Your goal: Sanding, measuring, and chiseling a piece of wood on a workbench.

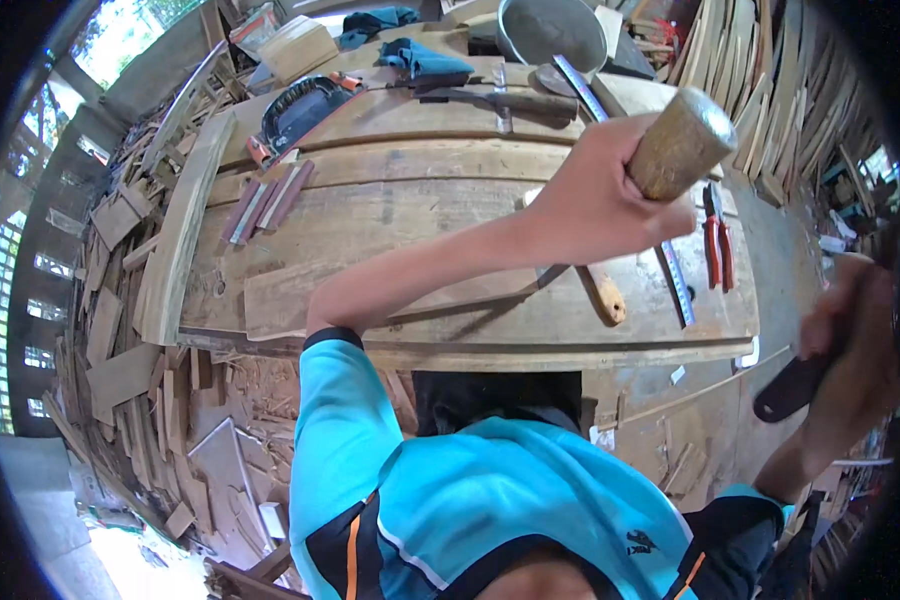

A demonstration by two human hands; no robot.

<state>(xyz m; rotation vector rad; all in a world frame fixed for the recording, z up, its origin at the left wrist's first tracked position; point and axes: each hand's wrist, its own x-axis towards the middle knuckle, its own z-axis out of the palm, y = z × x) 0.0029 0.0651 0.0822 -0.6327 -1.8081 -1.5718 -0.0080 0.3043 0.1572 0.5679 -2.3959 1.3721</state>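
My left hand (610, 190) is closed round a thick, round wooden handle (678, 145), raised over the right part of the workbench. Whatever the handle belongs to is hidden by the fist. Off the bench's right end, my right hand (855, 345) is smeared by motion around a dark, flat object with a rounded end (792, 388), whose kind I cannot make out. Below the left hand lies a tool with a pale wooden grip (602, 295). Red-handled pliers (718, 250) and a metal ruler (676, 285) lie to its right.
The wooden workbench (370, 215) also carries maroon strips (268, 203), a black-and-orange tool (305, 112), a wood-handled blade (535, 103) and blue cloths (425, 60). A grey basin (553, 35) stands at the back. Scrap wood (120, 385) heaps up on the left; boards (760, 70) lean at far right.
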